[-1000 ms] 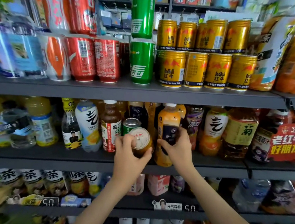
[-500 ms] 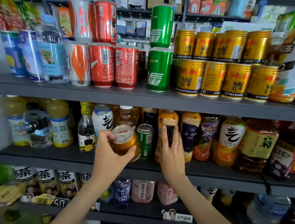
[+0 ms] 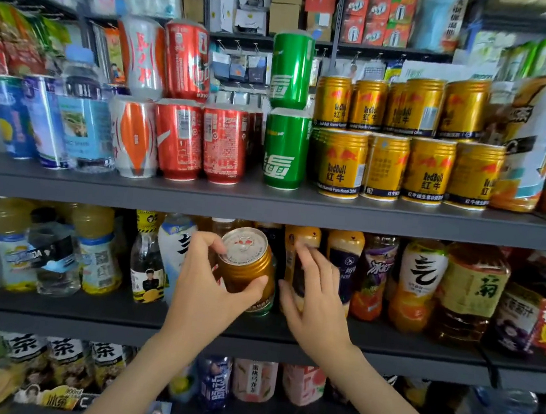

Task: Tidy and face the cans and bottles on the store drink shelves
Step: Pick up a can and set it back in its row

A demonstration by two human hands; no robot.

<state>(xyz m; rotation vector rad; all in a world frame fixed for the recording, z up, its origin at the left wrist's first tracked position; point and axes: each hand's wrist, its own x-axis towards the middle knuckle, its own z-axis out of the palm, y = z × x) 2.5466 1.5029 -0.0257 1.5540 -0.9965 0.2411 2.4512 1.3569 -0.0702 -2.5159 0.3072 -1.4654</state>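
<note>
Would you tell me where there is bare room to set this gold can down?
For the gold can, the middle shelf has a bare front strip ahead of its bottles. On the top shelf, a narrow gap lies between the red cans and green cans. Everywhere else the rows stand packed.

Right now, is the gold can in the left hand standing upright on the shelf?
No, the left hand grips the gold can tilted, its top facing the camera.

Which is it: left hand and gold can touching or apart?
Touching. Head view shows the left hand gripping the gold can, thumb across its side, fingers at its rim.
</note>
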